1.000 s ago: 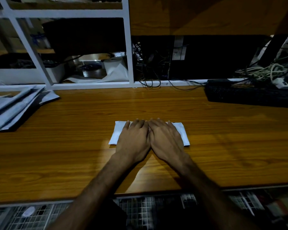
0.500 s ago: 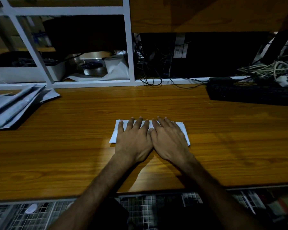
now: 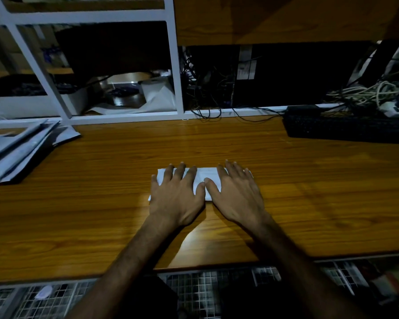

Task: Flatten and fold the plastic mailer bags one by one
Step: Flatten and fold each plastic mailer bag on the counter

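Got both hands flat on a folded white mailer bag (image 3: 206,178) in the middle of the wooden table (image 3: 309,192). The bag is a narrow strip now, with its long axis running left to right across the table in front of me, short side pointing away from me. The left end flares out a bit toward the near edge, so it isn't a perfect rectangle.

My left hand (image 3: 176,196) covers the left half, fingers straight and spread, tips reaching the far edge of the bag. My right hand (image 3: 236,195) sits on the right half the same way, palm down, fingers straight and fanned toward the far edge. Neither is gripping anything, just pressing down. My two thumbs meet near the middle of the bag, and a bare white patch shows between the hands above them.

Off on the left edge of the table there's a stack of grey mailer bags (image 3: 16,150), lying flat and kind of fanned, well apart from the one under my hands. A black keyboard (image 3: 346,128) sits at the far right of the table, with a tangle of pale cables (image 3: 364,92) behind it. A white shelf frame (image 3: 175,65) runs along the back. Lighting is pretty dim, so I can't make out the stuff inside the shelf.
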